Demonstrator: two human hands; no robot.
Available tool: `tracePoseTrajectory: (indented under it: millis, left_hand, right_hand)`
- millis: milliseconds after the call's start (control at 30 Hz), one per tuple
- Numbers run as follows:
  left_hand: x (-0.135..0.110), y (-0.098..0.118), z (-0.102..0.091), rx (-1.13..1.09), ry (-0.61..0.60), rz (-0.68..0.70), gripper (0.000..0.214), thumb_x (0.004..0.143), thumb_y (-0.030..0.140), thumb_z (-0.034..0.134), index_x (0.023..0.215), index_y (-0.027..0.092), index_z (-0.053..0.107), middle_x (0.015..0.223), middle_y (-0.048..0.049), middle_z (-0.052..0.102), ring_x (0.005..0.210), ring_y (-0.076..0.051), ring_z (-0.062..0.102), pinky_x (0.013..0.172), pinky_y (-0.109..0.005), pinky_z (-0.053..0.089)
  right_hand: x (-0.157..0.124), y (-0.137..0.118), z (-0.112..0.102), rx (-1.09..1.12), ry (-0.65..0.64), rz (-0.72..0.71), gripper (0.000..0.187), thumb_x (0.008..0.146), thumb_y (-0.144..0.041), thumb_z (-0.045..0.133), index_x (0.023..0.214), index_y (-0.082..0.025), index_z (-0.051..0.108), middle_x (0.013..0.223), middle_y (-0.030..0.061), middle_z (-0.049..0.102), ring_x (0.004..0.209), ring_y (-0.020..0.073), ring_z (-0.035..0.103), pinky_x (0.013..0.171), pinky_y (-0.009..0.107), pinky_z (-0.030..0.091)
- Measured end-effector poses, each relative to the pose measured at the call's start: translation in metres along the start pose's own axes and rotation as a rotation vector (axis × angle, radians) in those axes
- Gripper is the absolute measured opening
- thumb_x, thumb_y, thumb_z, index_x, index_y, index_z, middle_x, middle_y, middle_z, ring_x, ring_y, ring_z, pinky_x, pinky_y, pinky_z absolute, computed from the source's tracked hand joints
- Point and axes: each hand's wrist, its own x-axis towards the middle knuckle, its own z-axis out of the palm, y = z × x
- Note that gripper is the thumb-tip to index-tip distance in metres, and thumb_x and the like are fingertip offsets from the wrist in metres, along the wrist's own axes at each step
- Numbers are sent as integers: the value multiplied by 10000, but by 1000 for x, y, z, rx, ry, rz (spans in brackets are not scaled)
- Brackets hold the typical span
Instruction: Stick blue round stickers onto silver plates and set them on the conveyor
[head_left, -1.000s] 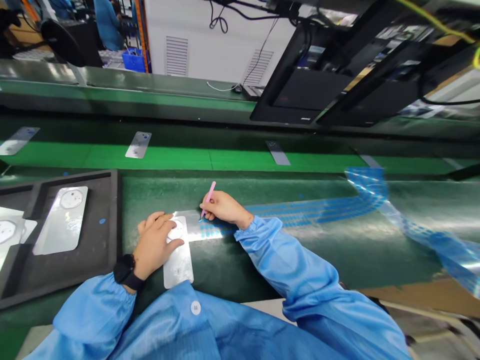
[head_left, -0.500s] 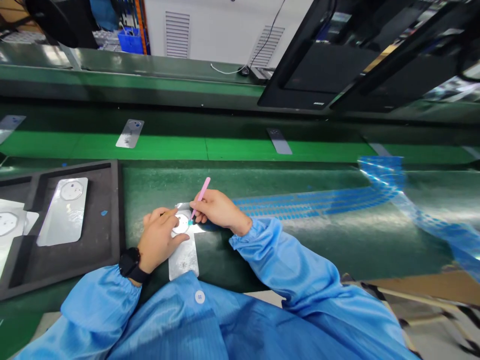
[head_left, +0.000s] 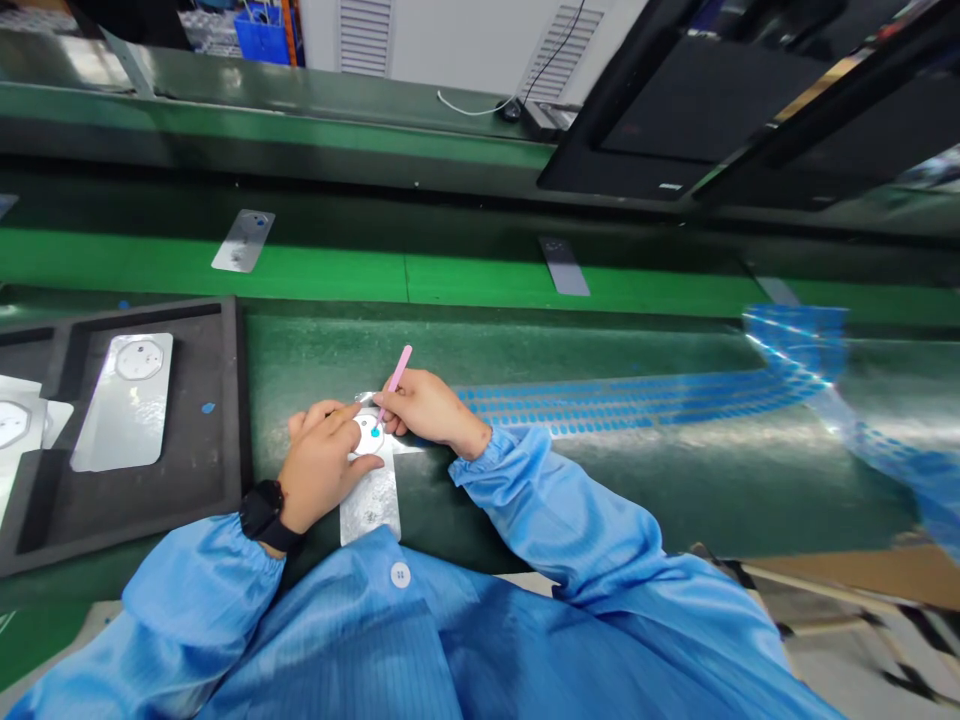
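Observation:
My left hand [head_left: 321, 465], with a black watch [head_left: 262, 512] on its wrist, rests its fingers on a silver oblong plate [head_left: 370, 505] and holds it against the green bench. The plate's white round disc [head_left: 367, 436] shows between my hands. My right hand [head_left: 427, 410] pinches pink tweezers [head_left: 397, 378], whose tip touches the disc. A small blue dot [head_left: 375, 432] sits at that tip. Under my right hand lies the end of a clear film strip [head_left: 637, 402] printed with rows of blue dots.
A black foam tray [head_left: 225, 400] at the left holds similar silver plates [head_left: 124, 400]. More plates [head_left: 242, 241] ride a green conveyor belt [head_left: 300, 272] beyond the bench. Dark monitors [head_left: 712, 90] hang at the upper right, and a blue crate [head_left: 262, 40] stands far back.
The tweezers tip has moved from the film strip onto the white disc, carrying a blue dot. My left fingers have shifted slightly, and the whole view has tilted, so the scene sits higher.

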Motion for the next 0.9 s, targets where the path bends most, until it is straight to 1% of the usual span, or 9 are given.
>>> tracePoseTrajectory:
  millis: [200, 400, 700, 900]
  left_hand:
    - [0, 0, 0, -11, -4, 1, 267, 699, 328, 804, 710, 189, 575, 1222, -105, 668, 1089, -315, 541, 846, -484, 396]
    - [1, 1, -1, -9, -16, -13, 266, 704, 331, 800, 702, 190, 574, 1215, -101, 672, 1091, -314, 538, 854, -483, 395]
    - [2, 2, -3, -7, -32, -25, 255, 708, 346, 793, 696, 201, 584, 1221, -95, 671, 1094, -315, 538, 848, -487, 385]
    - [2, 4, -5, 31, -38, -21, 261, 719, 366, 785, 709, 200, 583, 1203, -98, 678, 1089, -322, 543, 817, -481, 371]
  right_hand:
    - [-1, -2, 1, -8, 2, 0, 199, 868, -146, 576, 669, -136, 577, 550, 3, 638, 445, 100, 605, 400, 158, 443]
    - [0, 3, 2, 25, 32, -20, 190, 873, -177, 575, 689, -135, 583, 594, 20, 657, 483, 119, 631, 427, 181, 476]
    - [0, 6, 2, -28, 15, -38, 168, 875, -178, 587, 711, -143, 575, 569, 1, 652, 471, 105, 623, 443, 167, 456]
    - [-1, 3, 2, -33, 7, -24, 165, 879, -169, 589, 718, -138, 565, 619, 9, 656, 503, 115, 642, 432, 168, 453]
